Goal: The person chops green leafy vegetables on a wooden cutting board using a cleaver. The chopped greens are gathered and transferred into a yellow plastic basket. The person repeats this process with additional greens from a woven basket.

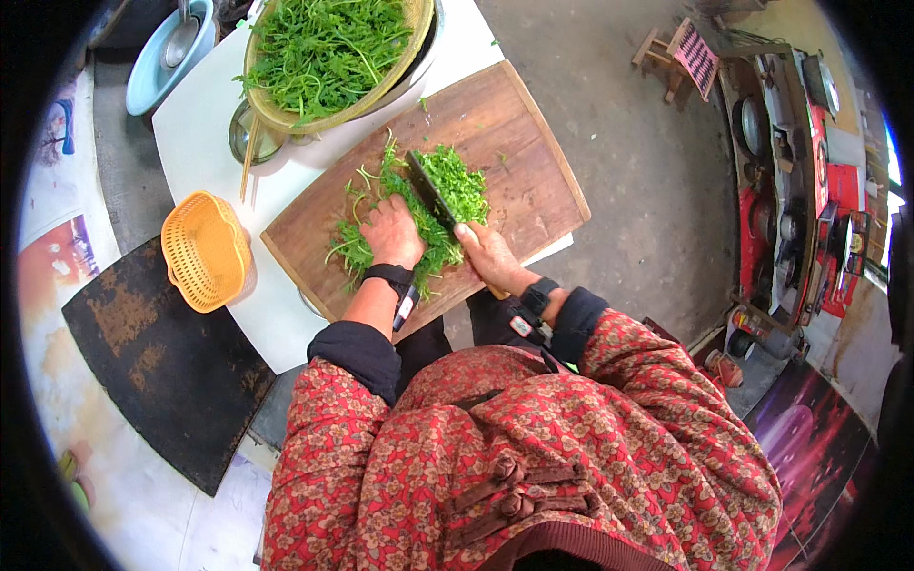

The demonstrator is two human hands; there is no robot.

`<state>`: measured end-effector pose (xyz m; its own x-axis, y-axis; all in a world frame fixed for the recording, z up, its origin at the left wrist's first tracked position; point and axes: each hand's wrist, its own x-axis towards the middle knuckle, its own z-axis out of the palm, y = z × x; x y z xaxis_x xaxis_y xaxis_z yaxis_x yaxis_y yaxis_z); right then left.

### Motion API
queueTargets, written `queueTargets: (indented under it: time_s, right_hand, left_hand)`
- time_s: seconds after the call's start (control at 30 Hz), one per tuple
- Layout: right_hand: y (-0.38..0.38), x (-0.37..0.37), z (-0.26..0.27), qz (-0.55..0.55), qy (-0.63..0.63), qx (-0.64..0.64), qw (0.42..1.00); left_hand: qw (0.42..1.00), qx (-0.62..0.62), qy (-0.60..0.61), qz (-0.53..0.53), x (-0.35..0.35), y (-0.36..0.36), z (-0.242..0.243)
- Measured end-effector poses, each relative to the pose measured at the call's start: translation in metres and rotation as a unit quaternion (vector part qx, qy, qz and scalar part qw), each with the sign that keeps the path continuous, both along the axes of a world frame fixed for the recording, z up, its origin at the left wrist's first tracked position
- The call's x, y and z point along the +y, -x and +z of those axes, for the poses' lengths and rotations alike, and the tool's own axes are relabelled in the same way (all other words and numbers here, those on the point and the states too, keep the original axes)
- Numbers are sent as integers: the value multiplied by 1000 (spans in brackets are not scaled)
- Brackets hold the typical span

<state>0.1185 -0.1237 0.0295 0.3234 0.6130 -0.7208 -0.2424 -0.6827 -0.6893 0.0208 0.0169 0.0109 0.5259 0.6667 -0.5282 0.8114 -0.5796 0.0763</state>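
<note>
My right hand point(491, 255) grips the handle of a kitchen cleaver point(430, 188), its dark blade angled across a heap of leafy greens. To the blade's right lies a pile of finely chopped greens point(457, 182). My left hand point(393, 232) presses down on the uncut stems and leaves point(350, 246) left of the blade, fingers curled over them. Under all this is a wooden cutting board point(532, 143) with a few loose bits of leaf on it. How much of the bunch my left palm covers is hidden.
A colander point(257, 107) heaped with greens point(332, 53) stands beyond the board. Near it are a glass bowl point(268, 148) and chopsticks point(250, 160). An orange plastic basket point(207, 250) sits at the white table's point(264, 300) left edge. A blue basin point(146, 78) is far left.
</note>
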Motion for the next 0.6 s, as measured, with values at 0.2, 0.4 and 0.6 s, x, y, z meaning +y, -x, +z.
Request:
queueTargets:
  time_s: [0.2, 0.4, 0.6]
  right_hand:
    - [-2, -32, 45, 46, 10, 34, 998]
    - [-2, -34, 59, 113, 78, 26, 990]
    - [-3, -25, 60, 133, 73, -16, 988]
  left_hand:
    - [998, 45, 40, 5, 1, -4, 4]
    - [997, 50, 48, 17, 3, -5, 5]
    - [997, 50, 53, 9, 3, -3, -4]
